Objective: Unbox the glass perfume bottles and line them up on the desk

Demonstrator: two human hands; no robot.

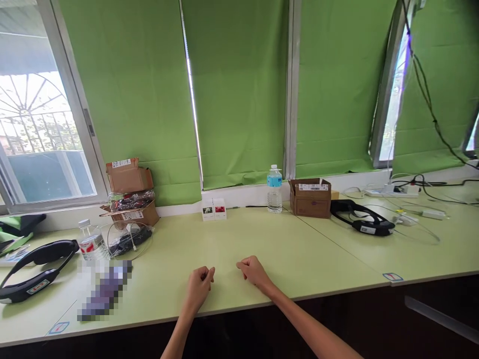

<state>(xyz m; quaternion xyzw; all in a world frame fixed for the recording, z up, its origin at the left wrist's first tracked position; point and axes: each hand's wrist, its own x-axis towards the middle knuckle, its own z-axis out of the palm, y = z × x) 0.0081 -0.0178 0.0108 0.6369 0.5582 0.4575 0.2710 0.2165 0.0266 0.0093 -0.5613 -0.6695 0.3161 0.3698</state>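
As the small picture cards (220,212) stand near the far edge of the worktop (299,244), they lie apart from both hands: straight beyond the left hand (200,289), and far and leftward of the right hand (255,273). Which hand is nearer is hard to tell, and the pair shows no clear long axis. Each grip is curled into a loose fist, nothing visible inside. Right of the cards, a clear bottle (274,198) wears a blue label (274,181), and a cardboard box (312,204) beside it carries a white label (310,187); their print is too small to read.
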